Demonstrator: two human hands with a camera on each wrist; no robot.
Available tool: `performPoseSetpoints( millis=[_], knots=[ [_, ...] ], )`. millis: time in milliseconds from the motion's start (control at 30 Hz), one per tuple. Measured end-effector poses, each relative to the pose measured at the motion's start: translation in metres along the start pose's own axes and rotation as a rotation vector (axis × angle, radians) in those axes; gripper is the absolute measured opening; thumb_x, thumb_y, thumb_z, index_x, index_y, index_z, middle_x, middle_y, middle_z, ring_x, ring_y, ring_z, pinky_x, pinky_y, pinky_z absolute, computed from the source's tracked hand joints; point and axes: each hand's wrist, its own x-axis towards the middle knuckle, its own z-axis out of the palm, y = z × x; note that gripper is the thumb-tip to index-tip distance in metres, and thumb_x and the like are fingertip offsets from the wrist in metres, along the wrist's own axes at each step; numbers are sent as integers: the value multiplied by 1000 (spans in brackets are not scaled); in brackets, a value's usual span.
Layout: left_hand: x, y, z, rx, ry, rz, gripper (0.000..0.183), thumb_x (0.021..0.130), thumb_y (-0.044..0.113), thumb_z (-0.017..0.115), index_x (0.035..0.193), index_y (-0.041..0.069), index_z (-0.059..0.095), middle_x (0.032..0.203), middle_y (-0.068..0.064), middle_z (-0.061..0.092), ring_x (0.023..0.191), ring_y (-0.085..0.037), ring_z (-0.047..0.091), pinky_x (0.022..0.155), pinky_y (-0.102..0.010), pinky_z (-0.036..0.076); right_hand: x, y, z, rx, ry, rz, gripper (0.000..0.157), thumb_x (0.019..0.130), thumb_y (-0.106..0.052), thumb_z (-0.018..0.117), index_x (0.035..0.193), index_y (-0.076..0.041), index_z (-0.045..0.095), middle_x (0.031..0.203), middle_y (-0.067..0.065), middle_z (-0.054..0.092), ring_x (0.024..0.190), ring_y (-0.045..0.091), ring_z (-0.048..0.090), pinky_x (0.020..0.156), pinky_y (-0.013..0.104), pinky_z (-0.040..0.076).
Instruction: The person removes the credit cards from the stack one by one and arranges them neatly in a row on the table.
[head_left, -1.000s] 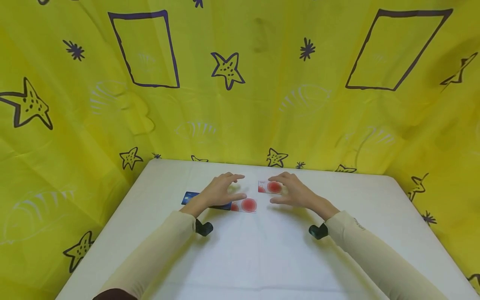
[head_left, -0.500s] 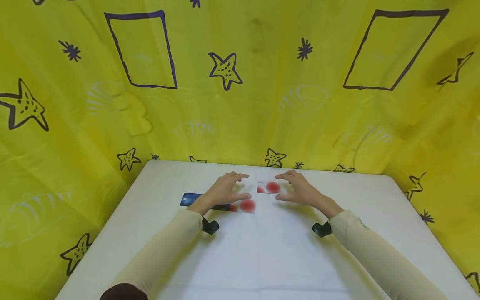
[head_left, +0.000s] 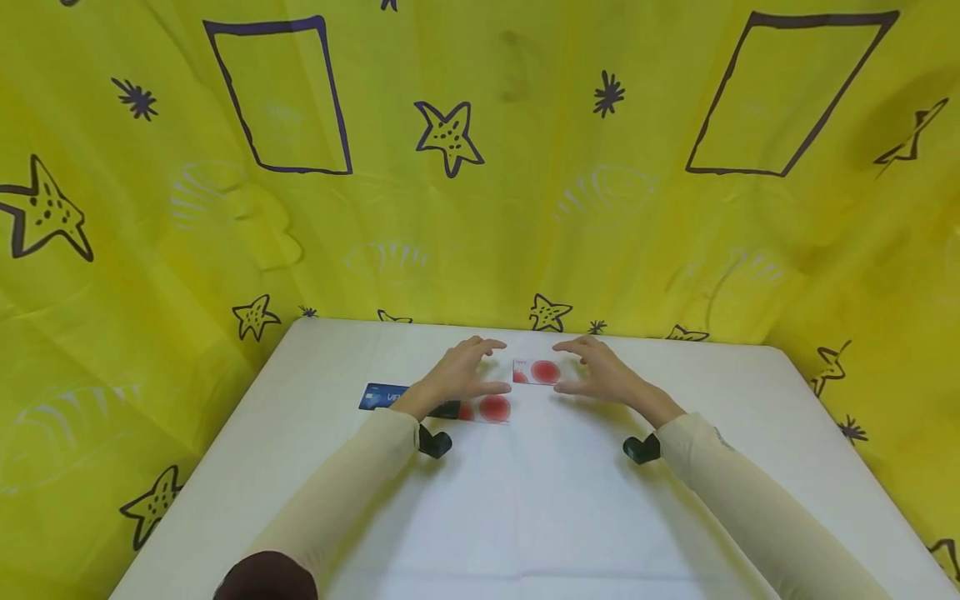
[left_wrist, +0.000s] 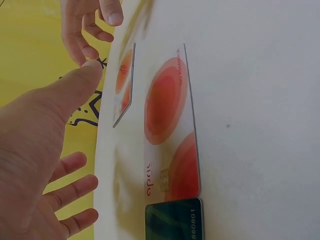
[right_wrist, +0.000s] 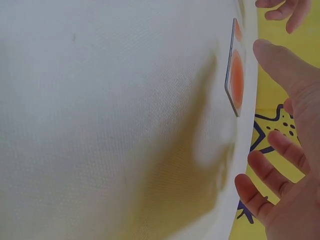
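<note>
A white card with red circles (head_left: 544, 372) lies flat near the back of the white table. To its left my left hand (head_left: 456, 373) hovers, thumb and fingers spread apart with nothing between them. On the other side my right hand (head_left: 603, 375) is held likewise, facing the left one. A second red-and-white card (left_wrist: 165, 105) lies nearer to me, below the left hand. Touching its end is a dark green card (left_wrist: 172, 220). Further left lies a blue card (head_left: 381, 397), partly hidden by the left wrist.
The white table (head_left: 517, 500) reaches back to a yellow curtain (head_left: 487, 217) printed with stars and fish. Black wrist cameras stick out beneath both sleeves, the left one (head_left: 435, 442) and the right one (head_left: 642, 450).
My left hand has moved right, closer to the far red-and-white card. My right hand has shifted slightly right, uncovering more of that card. The cards lie as before.
</note>
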Motion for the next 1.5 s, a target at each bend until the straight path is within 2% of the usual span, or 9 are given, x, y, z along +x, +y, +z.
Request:
performPoseSetpoints(
  millis=[300, 533, 733, 1100, 1333, 1500],
  knots=[
    [14, 6, 1, -23, -49, -51, 72, 89, 43, 78, 150, 17, 51, 139, -9, 57, 128, -26, 52, 110, -51, 39, 8, 9, -2, -46, 3, -28, 72, 85, -33, 86, 144, -5, 56, 137, 26, 54, 108, 39, 62, 93, 56, 52],
    [23, 10, 4, 3, -69, -67, 71, 90, 40, 78, 151, 17, 50, 139, -9, 56, 129, -25, 52, 112, -49, 38, 14, 12, -6, -14, -41, 34, 71, 84, -34, 86, 144, -8, 57, 137, 24, 52, 115, 40, 57, 96, 56, 51],
    [29, 15, 8, 6, -103, -87, 68, 90, 38, 78, 150, 17, 51, 138, -10, 56, 126, -25, 52, 108, -48, 43, 15, 13, -5, -15, -66, 50, 67, 84, -35, 86, 141, -9, 61, 138, 21, 56, 114, 37, 56, 97, 56, 50],
    [36, 21, 15, 49, -137, -153, 62, 90, 40, 75, 146, 19, 57, 133, -6, 57, 122, -24, 50, 107, -47, 44, 21, 7, -2, -23, -129, 71, 61, 84, -31, 86, 136, -9, 64, 127, 18, 58, 101, 30, 54, 92, 49, 49],
    [39, 18, 18, 96, -137, -134, 59, 90, 40, 74, 143, 19, 61, 132, -5, 57, 122, -24, 49, 105, -45, 44, 26, 12, 1, -36, -154, 110, 55, 85, -31, 86, 132, -11, 68, 126, 17, 55, 100, 29, 53, 88, 44, 48],
    [40, 17, 20, 109, -133, -138, 55, 90, 40, 74, 139, 18, 64, 135, -6, 56, 124, -25, 49, 106, -46, 44, 26, 15, 3, -31, -167, 122, 51, 86, -31, 85, 130, -12, 70, 129, 17, 54, 103, 30, 52, 90, 46, 48]
  ],
)
